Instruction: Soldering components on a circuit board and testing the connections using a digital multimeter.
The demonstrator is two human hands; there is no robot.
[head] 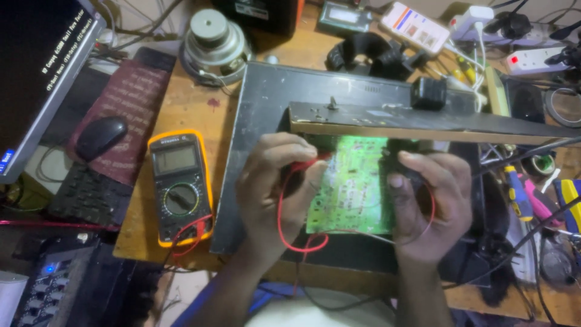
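The left hand [275, 194] was closed on a red test probe [311, 162], its tip slanted down toward the left edge of the green circuit board [354, 184]. The right hand [433, 200] was pinched around a black probe [404, 166] at the board's right edge; whether either tip actually touched the board could not be told. The board lay inside a flat black chassis [266, 109] in the middle of the wooden bench [193, 115], with a long black panel [423, 124] propped across it just above the board.

A red lead [284, 224] looped from the left hand down past the board's near edge. Just left of the chassis lay a yellow-cased multimeter [180, 188], its leads plugged in at its near end. Further left sat a mouse [100, 136] on a dark red pad, beside a tilted monitor [42, 72] at the bench's far-left corner. A phone [414, 25] and a white power strip [535, 60] sat along the far edge, and screwdrivers [520, 194] lay by the right edge.

The chief risk looked like a slipped tip: a probe sliding across closely set solder points could bridge two of them. The slack red loop could also snag on a wrist and jerk the probe sideways, and the propped panel, if nudged, could drop onto the board
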